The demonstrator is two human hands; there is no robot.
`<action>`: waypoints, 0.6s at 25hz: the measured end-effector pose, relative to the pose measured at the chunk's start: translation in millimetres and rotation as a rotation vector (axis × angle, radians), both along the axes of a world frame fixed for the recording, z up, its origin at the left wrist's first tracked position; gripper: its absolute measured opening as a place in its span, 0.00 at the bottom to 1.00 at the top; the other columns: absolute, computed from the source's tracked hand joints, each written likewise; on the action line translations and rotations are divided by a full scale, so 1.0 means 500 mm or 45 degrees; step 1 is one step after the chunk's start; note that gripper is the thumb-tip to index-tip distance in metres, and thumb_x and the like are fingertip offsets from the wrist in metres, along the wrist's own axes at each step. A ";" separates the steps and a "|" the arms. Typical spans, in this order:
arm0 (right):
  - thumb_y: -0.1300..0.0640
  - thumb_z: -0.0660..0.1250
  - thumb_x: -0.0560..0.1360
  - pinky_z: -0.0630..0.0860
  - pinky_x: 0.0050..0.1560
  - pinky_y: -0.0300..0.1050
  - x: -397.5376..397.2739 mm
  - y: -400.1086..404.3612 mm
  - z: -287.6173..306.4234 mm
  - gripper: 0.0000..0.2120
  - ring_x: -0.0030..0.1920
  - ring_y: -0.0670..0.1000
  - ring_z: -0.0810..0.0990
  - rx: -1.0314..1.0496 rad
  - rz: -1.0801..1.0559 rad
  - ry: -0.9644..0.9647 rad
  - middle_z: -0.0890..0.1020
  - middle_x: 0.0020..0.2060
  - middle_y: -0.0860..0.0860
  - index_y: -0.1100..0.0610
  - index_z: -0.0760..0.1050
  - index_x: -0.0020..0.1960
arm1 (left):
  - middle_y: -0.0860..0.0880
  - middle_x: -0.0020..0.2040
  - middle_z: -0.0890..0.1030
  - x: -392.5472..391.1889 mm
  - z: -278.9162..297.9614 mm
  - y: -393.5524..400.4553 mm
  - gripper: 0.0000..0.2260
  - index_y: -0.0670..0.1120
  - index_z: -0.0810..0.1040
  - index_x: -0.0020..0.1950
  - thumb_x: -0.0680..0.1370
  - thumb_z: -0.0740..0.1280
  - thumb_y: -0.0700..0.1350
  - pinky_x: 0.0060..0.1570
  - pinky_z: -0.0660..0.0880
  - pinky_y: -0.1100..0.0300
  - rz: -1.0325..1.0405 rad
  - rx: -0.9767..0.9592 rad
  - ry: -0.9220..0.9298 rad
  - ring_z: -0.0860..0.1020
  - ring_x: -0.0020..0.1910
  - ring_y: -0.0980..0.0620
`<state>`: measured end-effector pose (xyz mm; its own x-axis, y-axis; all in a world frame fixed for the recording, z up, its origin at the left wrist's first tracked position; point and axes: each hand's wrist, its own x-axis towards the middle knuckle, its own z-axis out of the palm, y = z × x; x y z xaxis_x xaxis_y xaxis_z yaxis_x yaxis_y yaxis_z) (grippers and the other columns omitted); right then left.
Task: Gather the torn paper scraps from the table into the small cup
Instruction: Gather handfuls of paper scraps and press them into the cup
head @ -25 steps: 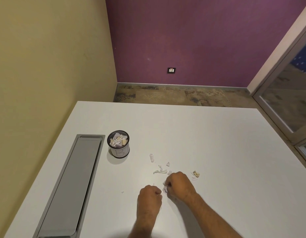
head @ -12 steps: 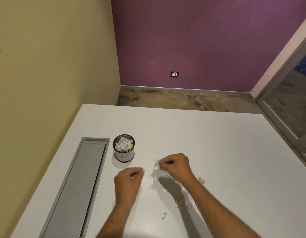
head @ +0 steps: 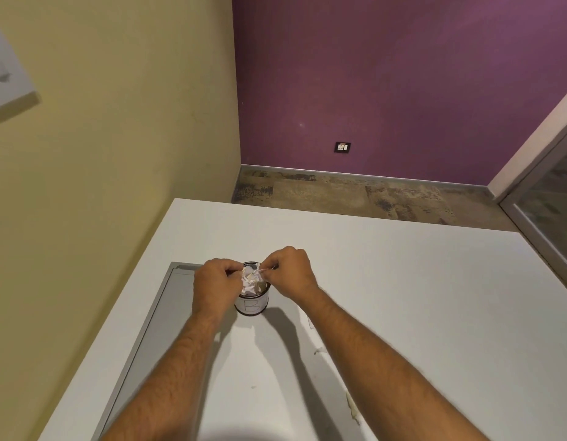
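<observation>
Both hands have come up from the scrap pile at the counter's near edge & now meet over the small cup (head: 252, 305), at about 12 o'clock from the person. Half a sec ago they were short of the cup, each pinching paper.

Left hand (head: 216, 283) sits at the cup's 9 o'clock, fingers (head: 232, 271) curled inward; whether they hold a scrap, can't tell. Right hand (head: 290, 272) is at the cup's 3 o'clock, its fingers pinching a thin white scrap (head: 259, 271) just above the rim. The cup, marked "B", is heaped w/ torn paper (head: 251, 284) to the brim.

Likely meaning: this load is at the drop point, not yet let go. A few scraps (head: 318, 351) lie on the white counter (head: 418, 297) toward 4 o'clock of the cup, so more trips look needed. Grey cable tray (head: 167, 310) lies at the cup's left.
</observation>
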<state>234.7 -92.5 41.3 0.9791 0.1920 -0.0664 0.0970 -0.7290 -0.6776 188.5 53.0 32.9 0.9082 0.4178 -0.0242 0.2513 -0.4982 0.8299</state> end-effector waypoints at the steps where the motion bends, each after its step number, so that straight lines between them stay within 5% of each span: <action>1: 0.60 0.74 0.69 0.77 0.47 0.39 0.009 0.008 -0.005 0.06 0.45 0.49 0.82 -0.035 0.009 -0.004 0.87 0.43 0.50 0.53 0.85 0.45 | 0.48 0.45 0.86 0.009 -0.002 0.001 0.08 0.44 0.86 0.46 0.71 0.70 0.35 0.47 0.74 0.65 -0.020 0.015 0.014 0.81 0.43 0.53; 9: 0.66 0.68 0.68 0.80 0.49 0.45 0.032 0.014 -0.028 0.15 0.46 0.52 0.82 -0.143 0.145 0.023 0.86 0.45 0.51 0.52 0.84 0.49 | 0.47 0.44 0.86 0.056 -0.023 0.002 0.08 0.47 0.85 0.46 0.72 0.69 0.36 0.48 0.80 0.57 -0.125 0.171 0.149 0.82 0.43 0.49; 15: 0.69 0.66 0.67 0.80 0.57 0.47 0.026 0.008 -0.027 0.20 0.52 0.50 0.83 0.046 0.236 0.074 0.85 0.52 0.52 0.55 0.81 0.56 | 0.49 0.43 0.85 0.049 -0.024 -0.003 0.09 0.50 0.84 0.43 0.71 0.68 0.36 0.41 0.78 0.58 -0.121 0.198 0.171 0.81 0.41 0.49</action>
